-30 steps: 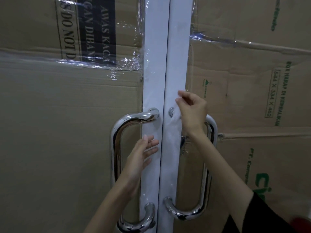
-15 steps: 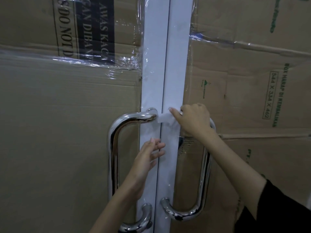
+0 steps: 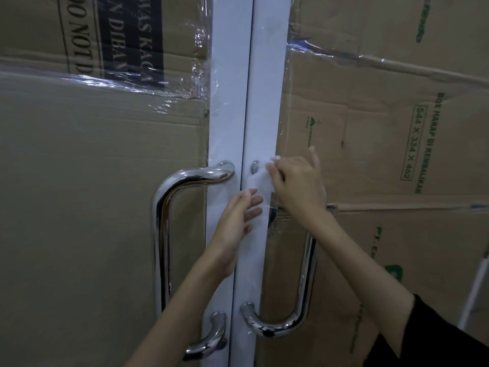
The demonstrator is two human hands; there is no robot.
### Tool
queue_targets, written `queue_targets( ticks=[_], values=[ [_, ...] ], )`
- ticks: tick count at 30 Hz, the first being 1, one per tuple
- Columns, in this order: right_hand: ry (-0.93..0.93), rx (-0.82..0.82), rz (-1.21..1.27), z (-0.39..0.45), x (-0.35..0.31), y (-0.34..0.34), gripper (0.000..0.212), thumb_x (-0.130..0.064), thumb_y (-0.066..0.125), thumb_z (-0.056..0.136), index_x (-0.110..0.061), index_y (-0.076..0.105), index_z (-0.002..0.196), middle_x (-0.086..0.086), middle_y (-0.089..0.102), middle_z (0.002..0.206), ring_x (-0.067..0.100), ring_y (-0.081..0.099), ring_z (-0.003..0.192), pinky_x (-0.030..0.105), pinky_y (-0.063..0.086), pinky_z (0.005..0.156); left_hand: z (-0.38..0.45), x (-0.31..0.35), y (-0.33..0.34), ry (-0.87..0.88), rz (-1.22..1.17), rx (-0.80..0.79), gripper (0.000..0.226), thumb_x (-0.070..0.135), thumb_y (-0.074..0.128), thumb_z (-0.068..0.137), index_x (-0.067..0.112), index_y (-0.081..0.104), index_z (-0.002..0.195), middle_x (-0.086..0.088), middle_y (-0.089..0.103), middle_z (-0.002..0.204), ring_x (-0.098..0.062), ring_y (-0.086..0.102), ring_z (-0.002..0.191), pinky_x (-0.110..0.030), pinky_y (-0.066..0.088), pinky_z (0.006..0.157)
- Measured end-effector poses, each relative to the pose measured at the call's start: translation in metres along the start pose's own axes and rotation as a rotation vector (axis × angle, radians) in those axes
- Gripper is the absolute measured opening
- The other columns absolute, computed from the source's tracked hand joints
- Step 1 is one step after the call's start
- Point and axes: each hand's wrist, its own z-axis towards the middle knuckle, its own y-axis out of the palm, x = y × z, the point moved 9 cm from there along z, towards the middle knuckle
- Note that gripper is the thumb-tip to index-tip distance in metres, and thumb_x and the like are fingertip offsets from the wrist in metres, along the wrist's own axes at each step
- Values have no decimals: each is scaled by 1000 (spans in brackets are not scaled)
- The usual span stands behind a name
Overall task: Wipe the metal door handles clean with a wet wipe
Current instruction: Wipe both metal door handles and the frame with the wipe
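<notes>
Cardboard (image 3: 92,207) covered both door leaves, taped over with clear plastic film (image 3: 158,91), while the two white door stiles (image 3: 267,102) ran bare down the middle. Each stile carried a polished metal D-shaped pull: the left handle (image 3: 161,234) stood fully in view, and the right handle (image 3: 304,287) was partly hidden behind the person's forearm. The right hand (image 3: 296,186) had its fingers curled, pinching the white wet wipe (image 3: 258,181) and holding it against the top end of the right handle, just beside that handle's upper mount (image 3: 254,166). The wipe hung down over the right stile. The left hand (image 3: 238,218) was spread, its straight fingers lying flat on the stiles just below the wipe, with the fingertips near or touching its lower edge; which of the two could not be told. A black sleeve (image 3: 436,340) covered the right upper arm.
</notes>
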Motion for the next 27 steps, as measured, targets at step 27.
queue_targets(
  ticks=[27],
  values=[
    [297,-80,908,-52,97,-30,57,-50,29,94,-17,75,84,-10,70,106,4,57,112,8,35,90,48,-40,82,-302,-909,270,18,19,44,98,16,59,108,5,65,91,-14,60,113,-30,43,96]
  ],
)
